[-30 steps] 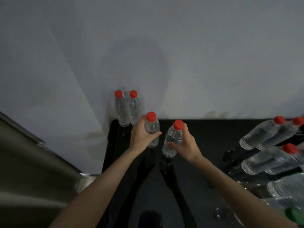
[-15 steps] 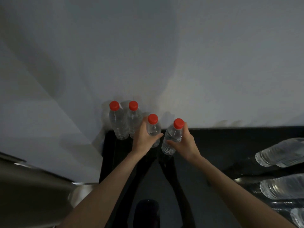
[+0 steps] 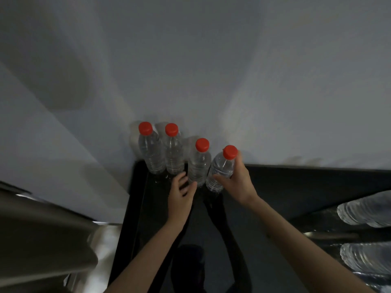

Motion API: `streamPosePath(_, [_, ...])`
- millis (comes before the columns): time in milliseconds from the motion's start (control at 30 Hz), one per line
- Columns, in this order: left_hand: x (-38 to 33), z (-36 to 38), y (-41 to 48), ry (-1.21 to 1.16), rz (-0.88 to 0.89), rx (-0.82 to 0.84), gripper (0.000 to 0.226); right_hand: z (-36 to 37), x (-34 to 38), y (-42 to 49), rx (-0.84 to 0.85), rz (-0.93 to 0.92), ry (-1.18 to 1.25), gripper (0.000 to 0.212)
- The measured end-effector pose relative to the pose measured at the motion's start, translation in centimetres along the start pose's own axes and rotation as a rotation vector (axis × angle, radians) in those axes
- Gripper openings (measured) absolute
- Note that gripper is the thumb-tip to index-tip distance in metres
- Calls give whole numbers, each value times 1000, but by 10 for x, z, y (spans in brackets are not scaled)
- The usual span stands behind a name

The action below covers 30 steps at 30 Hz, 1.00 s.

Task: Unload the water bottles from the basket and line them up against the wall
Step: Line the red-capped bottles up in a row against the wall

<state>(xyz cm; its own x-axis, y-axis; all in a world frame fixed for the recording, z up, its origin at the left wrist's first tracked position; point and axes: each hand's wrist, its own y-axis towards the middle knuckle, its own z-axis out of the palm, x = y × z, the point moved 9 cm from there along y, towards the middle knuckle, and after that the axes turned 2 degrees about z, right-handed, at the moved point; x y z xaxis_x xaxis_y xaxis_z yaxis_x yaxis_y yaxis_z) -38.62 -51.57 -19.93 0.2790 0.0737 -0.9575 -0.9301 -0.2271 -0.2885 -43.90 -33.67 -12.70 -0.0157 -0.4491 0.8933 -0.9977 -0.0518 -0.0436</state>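
Observation:
Two clear water bottles with red caps, the left bottle [image 3: 150, 151] and its neighbour [image 3: 173, 153], stand upright on the black counter [image 3: 296, 187] against the white wall [image 3: 211, 70]. A third bottle [image 3: 198, 163] stands beside them. My left hand [image 3: 182, 191] is just below it, fingers loose, holding nothing. My right hand [image 3: 237, 182] grips a fourth bottle [image 3: 222, 166], tilted slightly, right of the third. More bottles [image 3: 368, 212] lie on their sides at the right edge; the basket itself cannot be made out.
A grey metal surface [image 3: 42, 229] lies at the lower left, beside the counter's left edge. The counter runs right along the wall behind my right hand.
My left hand has let go of the third bottle, which now stands by the first two, and has drawn back. My right hand has carried its bottle closer to the row.

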Motion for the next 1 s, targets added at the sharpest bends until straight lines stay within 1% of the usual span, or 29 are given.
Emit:
streamPosePath(67, [32,13,-3,-229,-386,37,48,0,2,2,-5,-17,0,61])
streamPosePath(100, [40,23,-4,-340,-521,67,53,0,2,3,-7,-22,1,61])
streamPosePath(133, [43,31,-2,-423,-596,91,57,1,3,5,-6,-25,7,61])
streamPosePath(167, [42,37,2,-472,-620,95,58,1,4,7,-5,-29,12,60])
streamPosePath(333, [38,36,26,-562,-575,9,50,4,7,20,-46,-30,25,62])
streamPosePath(433, [37,33,38,-568,-564,-5,47,9,10,26,-66,-27,31,69])
streamPosePath(567, [36,34,48,-576,-557,14,47,10,11,33,-118,-25,66,75])
streamPosePath(700, [36,35,56,-592,-541,-6,49,10,9,41,-164,11,6,76])
streamPosePath(833, [34,35,58,-587,-556,0,47,9,11,48,-202,-3,-36,76])
streamPosePath(933, [27,35,53,-543,-557,39,51,6,12,47,-263,-15,-62,74])
streamPosePath(1000, [18,34,47,-464,-541,77,59,2,9,45,-293,25,-29,71])
